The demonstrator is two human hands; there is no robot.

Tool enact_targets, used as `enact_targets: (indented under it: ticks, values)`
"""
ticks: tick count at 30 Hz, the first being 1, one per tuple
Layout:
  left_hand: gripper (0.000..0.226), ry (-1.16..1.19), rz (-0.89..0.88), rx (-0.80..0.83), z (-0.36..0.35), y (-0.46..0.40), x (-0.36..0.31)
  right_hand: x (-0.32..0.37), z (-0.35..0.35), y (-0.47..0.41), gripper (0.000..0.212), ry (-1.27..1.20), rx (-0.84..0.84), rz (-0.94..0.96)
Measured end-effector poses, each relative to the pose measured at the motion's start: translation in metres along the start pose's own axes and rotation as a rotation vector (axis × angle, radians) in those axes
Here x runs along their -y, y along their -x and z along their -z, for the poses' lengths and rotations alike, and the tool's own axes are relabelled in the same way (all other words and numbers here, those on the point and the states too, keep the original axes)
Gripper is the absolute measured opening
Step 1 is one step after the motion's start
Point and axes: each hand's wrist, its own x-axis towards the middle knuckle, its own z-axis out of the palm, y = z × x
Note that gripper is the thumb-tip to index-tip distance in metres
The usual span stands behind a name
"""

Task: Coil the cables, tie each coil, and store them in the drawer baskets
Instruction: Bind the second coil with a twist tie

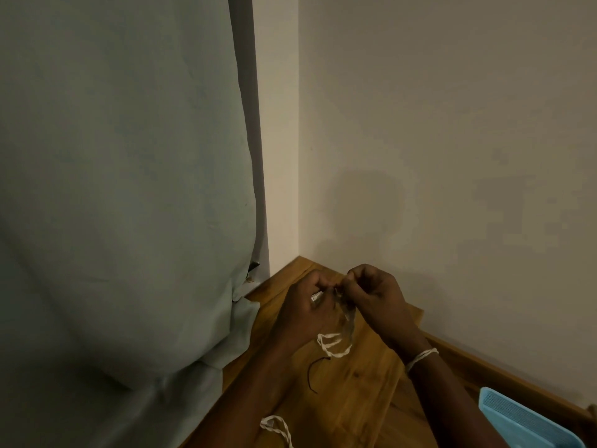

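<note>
My left hand [305,305] and my right hand [371,292] meet above the wooden table top [355,383], fingers curled. Both pinch a small coiled cable [347,313] that hangs between them; a silver plug end shows in my left hand's fingers. A white twisted string [334,344] loops below the coil, and whether it is tied round it I cannot tell. A thin dark cord [315,373] lies on the wood under my left wrist. Another white twisted string [277,426] lies near the bottom edge. White string is wrapped on my right wrist.
A blue plastic basket [529,421] shows at the lower right corner. A grey-green curtain [129,189] hangs at the left and drapes onto the table's edge. Walls meet in a corner just behind the table.
</note>
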Motion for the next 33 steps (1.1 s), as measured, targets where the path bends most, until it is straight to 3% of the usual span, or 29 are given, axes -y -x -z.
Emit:
enact_targets:
  ticks: [6, 14, 21, 25, 33]
  values:
    - [0.003, 0.051, 0.061, 0.027, 0.007, -0.001, 0.001, 0.008, 0.008, 0.003, 0.017, 0.071, 0.162, 0.091]
    - [0.007, 0.029, 0.027, 0.017, 0.006, 0.0, -0.007, 0.005, 0.002, 0.0, 0.012, 0.486, 0.003, 0.244]
    - [0.029, -0.026, -0.019, -0.014, 0.007, 0.015, -0.007, 0.004, -0.009, 0.009, 0.012, 0.513, -0.154, 0.245]
    - [0.022, -0.022, -0.021, -0.079, 0.006, 0.012, -0.011, 0.011, -0.007, 0.007, 0.012, 0.465, -0.11, 0.206]
    - [0.025, -0.004, 0.04, -0.05, 0.009, 0.004, -0.017, 0.015, -0.008, 0.001, 0.011, 0.59, -0.048, 0.29]
